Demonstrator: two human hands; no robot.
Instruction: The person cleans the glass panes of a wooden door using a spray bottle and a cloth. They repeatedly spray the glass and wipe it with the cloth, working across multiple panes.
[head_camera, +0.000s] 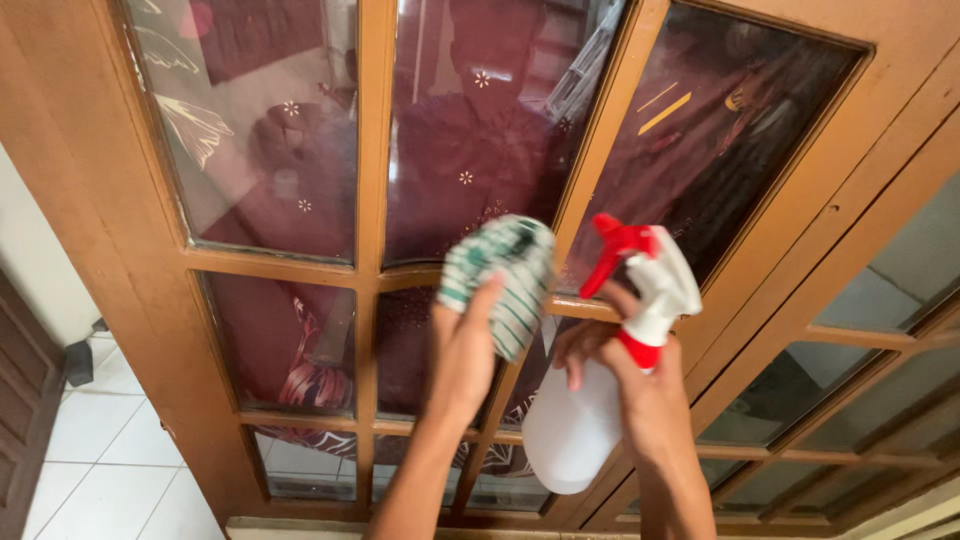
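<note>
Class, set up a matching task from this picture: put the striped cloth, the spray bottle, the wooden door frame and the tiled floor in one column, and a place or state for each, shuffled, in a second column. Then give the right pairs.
Column one:
1. striped cloth
2. spray bottle
3. wooden door frame
4. tiled floor

Column two:
A. lower left corner, pale
B. held in the right hand
C. surrounds the glass panes
D. bunched in the left hand

Pairs: 1-D, 2-B, 3-C, 4-A

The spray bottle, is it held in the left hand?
No, the right hand holds the spray bottle; the left hand holds a striped cloth.
</note>
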